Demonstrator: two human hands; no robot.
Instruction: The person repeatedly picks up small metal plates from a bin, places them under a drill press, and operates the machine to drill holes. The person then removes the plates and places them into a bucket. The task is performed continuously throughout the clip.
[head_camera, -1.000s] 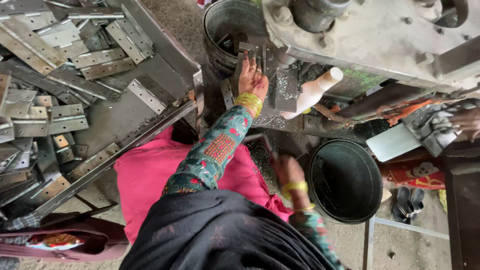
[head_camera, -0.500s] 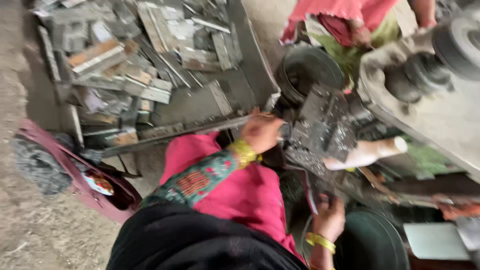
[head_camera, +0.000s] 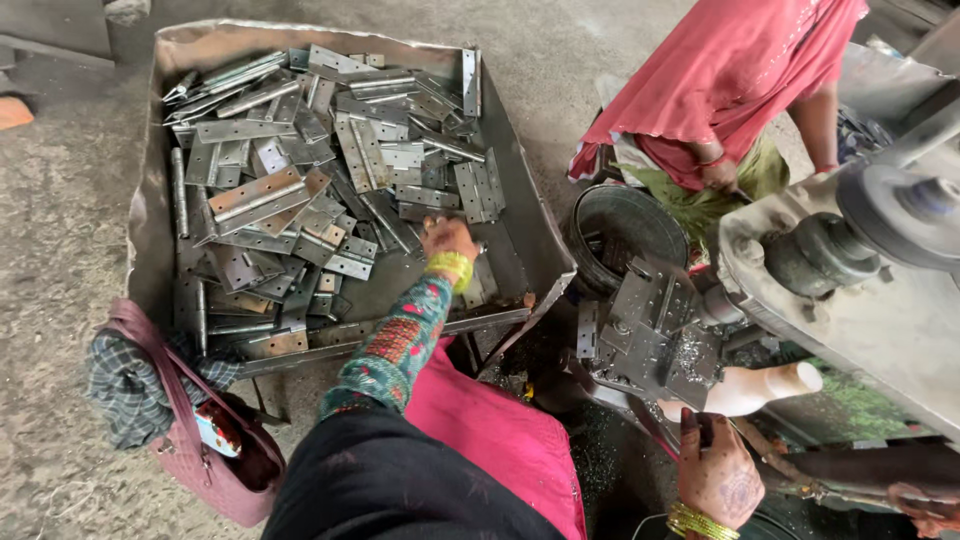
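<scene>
A big sheet-metal tray (head_camera: 520, 215) holds several grey metal hinges (head_camera: 300, 200) in a loose pile. My left hand (head_camera: 448, 240), with a yellow bangle and patterned sleeve, reaches into the tray's near right part, its fingers curled down onto a hinge. My right hand (head_camera: 715, 475), with gold bangles, is low at the right, fingers apart and holding nothing. It sits just below the cream handle (head_camera: 760, 388) of a press. The press die block (head_camera: 650, 330) carries metal plates and shavings.
Another person in a pink-red garment (head_camera: 730, 80) bends at the top right beside a black round bucket (head_camera: 625, 235). A grey machine body with a wheel (head_camera: 880, 250) fills the right. A pink handbag (head_camera: 200, 440) and checked cloth (head_camera: 130, 390) lie lower left on the concrete floor.
My left hand left the press die and moved left into the hinge tray. The view swung left and up. My right hand stayed low by the handle.
</scene>
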